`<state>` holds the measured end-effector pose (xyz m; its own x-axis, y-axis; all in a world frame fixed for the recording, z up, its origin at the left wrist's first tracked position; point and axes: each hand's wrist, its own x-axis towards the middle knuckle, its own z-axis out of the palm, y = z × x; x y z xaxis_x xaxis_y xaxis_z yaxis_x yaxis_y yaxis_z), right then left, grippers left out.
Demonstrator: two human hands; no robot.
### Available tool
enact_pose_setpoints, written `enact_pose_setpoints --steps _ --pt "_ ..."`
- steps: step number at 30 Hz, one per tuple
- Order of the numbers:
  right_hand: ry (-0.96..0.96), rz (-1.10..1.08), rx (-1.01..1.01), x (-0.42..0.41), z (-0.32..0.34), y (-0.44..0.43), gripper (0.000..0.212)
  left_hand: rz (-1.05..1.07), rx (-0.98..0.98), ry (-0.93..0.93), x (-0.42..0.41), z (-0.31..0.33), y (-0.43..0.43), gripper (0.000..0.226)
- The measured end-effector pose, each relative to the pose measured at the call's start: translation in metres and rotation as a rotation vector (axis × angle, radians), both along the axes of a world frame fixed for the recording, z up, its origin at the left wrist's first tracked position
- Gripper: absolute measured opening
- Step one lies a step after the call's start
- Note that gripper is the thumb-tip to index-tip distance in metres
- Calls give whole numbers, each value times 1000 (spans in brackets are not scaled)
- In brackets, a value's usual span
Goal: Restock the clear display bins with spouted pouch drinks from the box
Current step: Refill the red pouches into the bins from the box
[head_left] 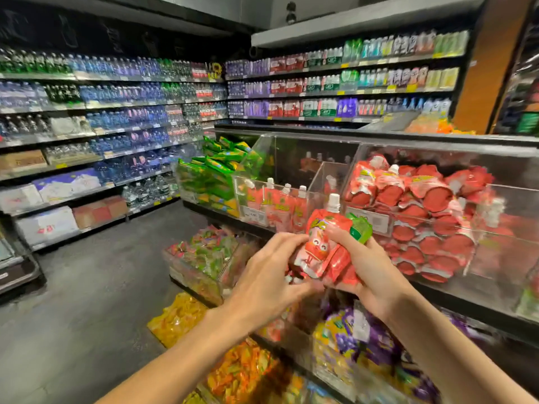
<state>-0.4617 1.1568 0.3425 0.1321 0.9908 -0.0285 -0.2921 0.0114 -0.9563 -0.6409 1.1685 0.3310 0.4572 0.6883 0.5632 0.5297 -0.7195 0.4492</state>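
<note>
1. The right grip is curled round a bundle of red spouted pouches, with a green pouch tucked behind.
2. The left grip curls its fingers onto the front of the bundle, thumb underneath.
3. The bundle is in the air, just in front of a clear bin holding a few upright red pouches.

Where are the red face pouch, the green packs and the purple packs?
red face pouch (316,246): head view, its cartoon face.
green packs (214,173): head view, middle of pile.
purple packs (379,352): head view, one pack's front.
</note>
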Motion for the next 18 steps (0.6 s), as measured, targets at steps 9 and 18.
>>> enact_pose_setpoints --steps 9,18 --pt "31 -35 60 -85 56 118 51 -113 169 -210 -95 58 162 38" --pt "-77 -362 48 -81 80 180 49 -66 94 160 -82 120 323 38"
